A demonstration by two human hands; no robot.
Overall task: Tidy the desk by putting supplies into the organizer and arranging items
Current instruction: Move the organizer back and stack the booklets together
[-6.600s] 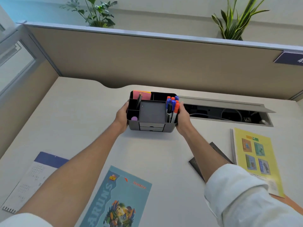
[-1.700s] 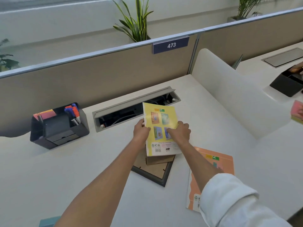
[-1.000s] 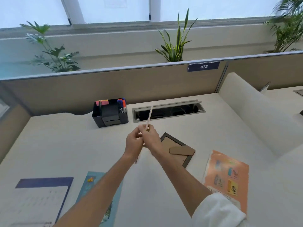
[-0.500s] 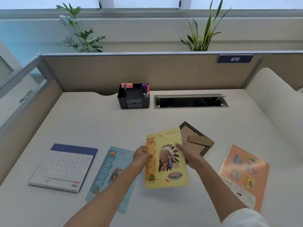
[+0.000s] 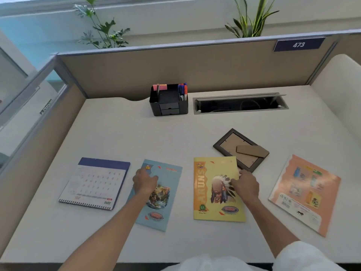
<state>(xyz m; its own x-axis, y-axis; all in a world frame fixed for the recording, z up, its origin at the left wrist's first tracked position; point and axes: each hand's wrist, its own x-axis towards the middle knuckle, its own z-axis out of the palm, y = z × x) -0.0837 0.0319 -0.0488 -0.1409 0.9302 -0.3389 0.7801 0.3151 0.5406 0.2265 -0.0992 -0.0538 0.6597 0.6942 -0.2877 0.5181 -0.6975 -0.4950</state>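
Note:
A yellow notebook (image 5: pixel 207 192) lies flat on the desk, front of centre. My right hand (image 5: pixel 246 185) holds its right edge, thumb at the edge and fingers on the cover. To its left lies a blue notebook (image 5: pixel 168 202). My left hand (image 5: pixel 145 181) sits on that notebook's upper left part with curled fingers at its edge. The black organizer (image 5: pixel 169 106) stands at the back against the partition, with markers (image 5: pixel 182 90) and sticky notes (image 5: pixel 161 87) in it. Neither hand is near it.
A desk calendar (image 5: pixel 93 184) lies flat at the front left. A picture frame (image 5: pixel 230 141) lies face down behind the yellow notebook, its corner under that notebook's top right. An orange notebook (image 5: pixel 304 192) lies at the right. An open cable tray (image 5: pixel 240 103) is beside the organizer.
The yellow notebook, held up in both hands half a second ago, now lies flat on the desk. My left hand has let go of it and moved left onto the blue notebook.

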